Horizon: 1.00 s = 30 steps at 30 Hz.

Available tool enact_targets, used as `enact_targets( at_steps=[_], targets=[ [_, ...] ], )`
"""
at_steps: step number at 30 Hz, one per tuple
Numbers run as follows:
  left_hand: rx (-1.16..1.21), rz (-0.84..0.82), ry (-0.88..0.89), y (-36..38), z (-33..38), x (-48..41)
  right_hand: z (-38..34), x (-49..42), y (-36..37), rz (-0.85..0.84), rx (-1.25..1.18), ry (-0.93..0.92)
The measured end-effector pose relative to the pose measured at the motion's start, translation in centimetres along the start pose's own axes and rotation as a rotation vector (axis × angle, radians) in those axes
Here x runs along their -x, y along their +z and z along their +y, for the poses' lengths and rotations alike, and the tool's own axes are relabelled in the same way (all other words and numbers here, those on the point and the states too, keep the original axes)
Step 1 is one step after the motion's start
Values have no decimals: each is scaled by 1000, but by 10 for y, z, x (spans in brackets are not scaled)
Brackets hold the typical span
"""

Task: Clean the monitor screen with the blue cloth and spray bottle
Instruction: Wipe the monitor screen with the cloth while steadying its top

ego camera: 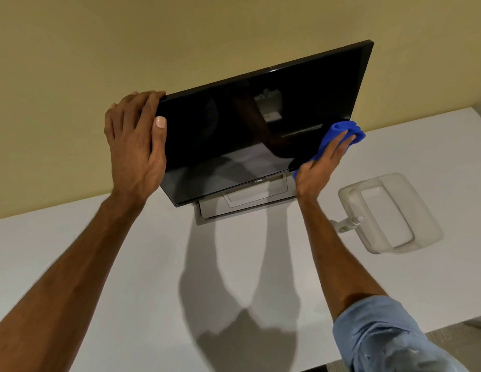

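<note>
White desk [126, 264] against yellow wall [126, 36]; left grip [136, 143] clasps monitor [247, 124], flat right grip [322, 162] presses blue cloth [341, 130].

The monitor [234, 135] is showing black, the cloth [338, 130] bright blue, the table [126, 264] white, the wall [153, 36] pale yellow, the sleeve [381, 336] light blue.

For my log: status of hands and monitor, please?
Left hand grips monitor corner. Right hand presses blue cloth on its right edge. Spray bottle on desk, nothing blocking.
</note>
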<state>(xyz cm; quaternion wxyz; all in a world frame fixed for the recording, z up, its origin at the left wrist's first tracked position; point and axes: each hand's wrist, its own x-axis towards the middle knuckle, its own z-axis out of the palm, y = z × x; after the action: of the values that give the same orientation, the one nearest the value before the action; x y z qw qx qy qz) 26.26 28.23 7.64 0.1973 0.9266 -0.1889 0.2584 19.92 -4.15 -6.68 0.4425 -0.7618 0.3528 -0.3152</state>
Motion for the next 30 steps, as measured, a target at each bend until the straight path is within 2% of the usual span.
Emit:
enact_targets(
  at_steps=[6,9,13,18,22,25,28,30],
  targets=[
    [19,20,-77,1,11,0,-12,62,31,-128,46,-229],
    [9,8,-58,-2,7,-1,-13,104,69,-111,381,-488],
    [-2,18,-58,0,6,1,-21,158,95,-361,416,-770],
    [-9,6,-66,-3,7,1,-24,188,107,-671,583,-1177],
    [1,-58,-60,-12,7,-1,-28,179,105,-693,727,-1378],
    [12,-128,-40,-22,4,-4,-31,164,96,-583,697,-1281],
    [48,-204,-27,-33,1,-5,-34,146,80,-396,602,-962],
    [86,-256,-4,-42,-4,-3,-38,132,70,-309,543,-826]
  ],
)
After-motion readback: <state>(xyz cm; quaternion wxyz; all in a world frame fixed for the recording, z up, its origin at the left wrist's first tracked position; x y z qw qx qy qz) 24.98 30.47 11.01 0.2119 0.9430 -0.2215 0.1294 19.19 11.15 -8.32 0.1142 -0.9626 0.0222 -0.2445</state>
